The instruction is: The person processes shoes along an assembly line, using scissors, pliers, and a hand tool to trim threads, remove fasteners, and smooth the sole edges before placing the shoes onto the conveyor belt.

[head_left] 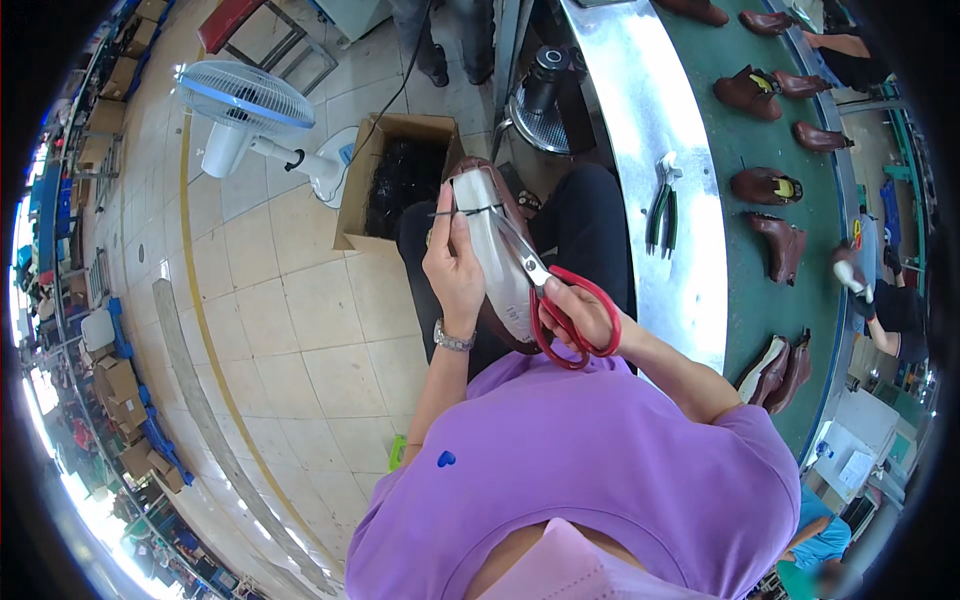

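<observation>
A brown shoe (497, 265) lies sole-up across my lap, its pale sole facing me. My left hand (456, 280) grips it along the left side, thumb and fingers near a thin black strip (482, 211) that crosses the sole. In my right hand (582, 314) is a pair of scissors (534, 266) with large red handles. Their blades point up and left over the sole, with the tips close to the black strip. Whether the blades touch the strip I cannot tell.
Right of my legs runs a shiny metal bench (675, 320) with green-handled pliers (660, 208). Beyond it a green belt (735, 290) carries several brown shoes. A cardboard box (352, 222) of black material and a fan (247, 98) stand to the left. Another person's legs (440, 35) are ahead.
</observation>
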`<action>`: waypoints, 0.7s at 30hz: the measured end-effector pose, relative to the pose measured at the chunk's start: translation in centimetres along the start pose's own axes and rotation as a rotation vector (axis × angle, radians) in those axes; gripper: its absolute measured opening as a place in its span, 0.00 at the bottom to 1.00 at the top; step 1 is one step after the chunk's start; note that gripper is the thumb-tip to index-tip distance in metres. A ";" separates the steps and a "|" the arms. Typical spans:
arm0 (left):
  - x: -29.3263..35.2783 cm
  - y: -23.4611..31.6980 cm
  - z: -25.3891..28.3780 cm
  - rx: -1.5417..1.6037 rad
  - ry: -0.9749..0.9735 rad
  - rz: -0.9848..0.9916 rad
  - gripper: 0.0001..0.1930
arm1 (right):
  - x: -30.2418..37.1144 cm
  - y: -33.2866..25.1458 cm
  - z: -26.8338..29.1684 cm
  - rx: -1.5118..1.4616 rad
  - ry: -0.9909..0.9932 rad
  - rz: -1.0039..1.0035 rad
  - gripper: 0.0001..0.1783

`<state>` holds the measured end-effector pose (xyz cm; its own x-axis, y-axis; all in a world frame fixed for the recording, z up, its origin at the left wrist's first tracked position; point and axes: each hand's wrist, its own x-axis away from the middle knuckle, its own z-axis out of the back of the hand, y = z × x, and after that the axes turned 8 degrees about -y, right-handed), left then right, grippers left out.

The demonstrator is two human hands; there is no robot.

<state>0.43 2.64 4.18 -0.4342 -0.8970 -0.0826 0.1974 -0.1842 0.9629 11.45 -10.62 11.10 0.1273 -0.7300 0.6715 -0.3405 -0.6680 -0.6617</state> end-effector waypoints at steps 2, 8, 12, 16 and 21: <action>0.0 0.1 0.4 0.008 -0.016 -0.011 0.18 | -0.4 1.1 -0.3 0.023 0.027 0.042 0.30; -0.2 -0.2 0.8 0.150 -0.073 0.005 0.20 | -0.5 1.7 -1.1 0.131 0.118 0.133 0.25; -1.0 -0.7 0.7 -0.243 -0.083 -0.170 0.22 | 1.8 1.3 0.4 0.157 0.298 0.060 0.23; -1.9 -0.5 0.9 -0.524 -0.046 -0.343 0.09 | 1.7 4.4 4.0 0.466 0.743 0.259 0.21; -1.3 -1.2 1.6 -0.540 0.044 -0.413 0.05 | 3.1 10.0 9.8 0.625 1.205 0.108 0.26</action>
<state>-0.61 4.64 3.56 -0.5344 -0.7233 -0.4374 0.4391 -0.6797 0.5875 17.53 -20.93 3.30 -0.8676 -0.4197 0.2666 0.2192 -0.8042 -0.5525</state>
